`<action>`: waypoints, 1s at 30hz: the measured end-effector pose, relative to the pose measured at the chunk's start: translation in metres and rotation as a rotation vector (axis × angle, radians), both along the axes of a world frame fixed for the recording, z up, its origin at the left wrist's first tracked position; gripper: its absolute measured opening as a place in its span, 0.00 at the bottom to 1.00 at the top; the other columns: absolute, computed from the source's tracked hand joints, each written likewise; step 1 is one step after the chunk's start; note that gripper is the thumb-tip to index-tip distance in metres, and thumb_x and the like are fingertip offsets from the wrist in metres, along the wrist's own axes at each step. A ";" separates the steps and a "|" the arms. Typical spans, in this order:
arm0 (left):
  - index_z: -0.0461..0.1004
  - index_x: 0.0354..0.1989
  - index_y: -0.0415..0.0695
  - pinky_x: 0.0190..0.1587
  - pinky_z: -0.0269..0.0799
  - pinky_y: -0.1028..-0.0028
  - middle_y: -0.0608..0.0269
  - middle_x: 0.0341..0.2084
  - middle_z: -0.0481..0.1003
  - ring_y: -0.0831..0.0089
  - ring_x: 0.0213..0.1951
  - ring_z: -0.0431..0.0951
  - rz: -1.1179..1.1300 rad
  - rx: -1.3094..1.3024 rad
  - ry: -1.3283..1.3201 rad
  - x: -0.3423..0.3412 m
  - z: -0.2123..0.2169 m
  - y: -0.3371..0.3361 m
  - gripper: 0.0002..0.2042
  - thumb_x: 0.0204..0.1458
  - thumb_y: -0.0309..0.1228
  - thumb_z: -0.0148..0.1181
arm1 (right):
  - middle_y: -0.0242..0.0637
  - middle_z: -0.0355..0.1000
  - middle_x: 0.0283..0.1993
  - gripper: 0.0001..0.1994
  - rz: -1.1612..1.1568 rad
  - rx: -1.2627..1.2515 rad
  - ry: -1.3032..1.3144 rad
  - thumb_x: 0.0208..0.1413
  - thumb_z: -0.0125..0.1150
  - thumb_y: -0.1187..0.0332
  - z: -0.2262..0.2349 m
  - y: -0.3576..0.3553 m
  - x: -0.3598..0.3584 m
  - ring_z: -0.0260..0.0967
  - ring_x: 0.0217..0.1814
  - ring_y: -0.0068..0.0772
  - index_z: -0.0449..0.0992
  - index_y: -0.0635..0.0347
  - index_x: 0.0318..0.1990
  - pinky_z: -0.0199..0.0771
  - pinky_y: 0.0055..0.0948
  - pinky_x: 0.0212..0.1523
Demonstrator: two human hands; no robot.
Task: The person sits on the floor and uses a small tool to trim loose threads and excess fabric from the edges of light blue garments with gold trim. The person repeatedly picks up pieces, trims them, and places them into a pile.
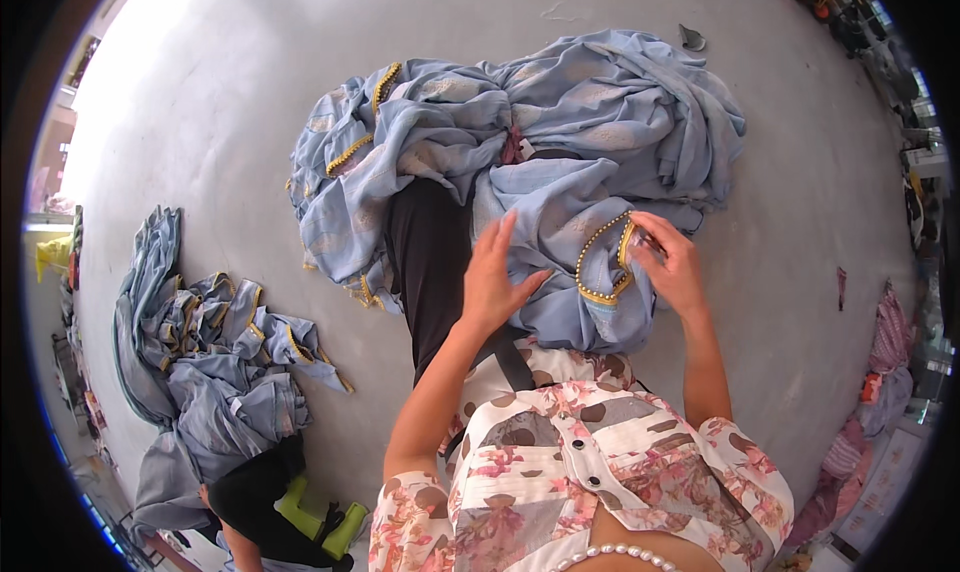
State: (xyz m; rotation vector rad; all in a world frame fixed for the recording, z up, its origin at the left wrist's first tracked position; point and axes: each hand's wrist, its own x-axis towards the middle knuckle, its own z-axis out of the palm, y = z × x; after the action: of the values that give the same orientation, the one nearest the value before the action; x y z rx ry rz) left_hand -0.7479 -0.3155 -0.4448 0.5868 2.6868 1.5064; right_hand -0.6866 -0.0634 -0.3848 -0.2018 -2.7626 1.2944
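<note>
A light blue garment [540, 197] with gold beaded trim lies across my lap, part of a large blue heap [610, 92] spread over my legs and the floor. My left hand [495, 284] hovers over the cloth, empty, its thumb and fingers spread apart. At the curved gold trim [585, 262], my right hand [672, 264] has its fingers closed around a small dark thing. That thing is mostly hidden by the fingers, and its kind cannot be told.
At the lower left, a co-worker's leg [262, 482] shows beside a second pile of blue garments [225, 372] and a lime-green stool [300, 512]. Pink cloth bundles [890, 337] lie along the right side. A grey scrap [691, 38] is on the floor beyond the heap.
</note>
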 end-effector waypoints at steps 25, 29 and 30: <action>0.63 0.57 0.48 0.60 0.57 0.65 0.47 0.56 0.61 0.52 0.60 0.59 -0.046 -0.003 -0.427 0.029 -0.149 0.008 0.34 0.32 0.25 0.59 | 0.40 0.74 0.31 0.13 -0.562 0.315 0.262 0.51 0.62 0.64 -0.015 0.146 -0.042 0.68 0.30 0.28 0.74 0.64 0.39 0.67 0.25 0.35; 0.69 0.48 0.48 0.52 0.62 0.64 0.50 0.48 0.66 0.52 0.52 0.65 -0.316 -0.172 -0.467 0.035 -0.161 0.019 0.23 0.37 0.27 0.56 | 0.40 0.73 0.42 0.13 -0.526 0.727 0.229 0.51 0.61 0.63 -0.017 0.164 -0.082 0.72 0.39 0.38 0.74 0.58 0.43 0.70 0.30 0.40; 0.71 0.44 0.47 0.49 0.65 0.64 0.50 0.43 0.70 0.52 0.48 0.69 -0.297 -0.107 -0.517 0.035 -0.163 0.018 0.19 0.38 0.27 0.55 | 0.37 0.72 0.46 0.14 -0.407 0.809 0.286 0.51 0.60 0.65 -0.006 0.140 -0.085 0.70 0.45 0.41 0.73 0.57 0.46 0.70 0.33 0.42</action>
State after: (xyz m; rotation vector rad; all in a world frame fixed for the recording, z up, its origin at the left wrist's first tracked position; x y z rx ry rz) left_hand -0.7129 -0.2978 -0.6074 0.4813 2.1623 1.2218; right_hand -0.7719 0.0770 -0.3906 -0.4341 -2.5571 0.0685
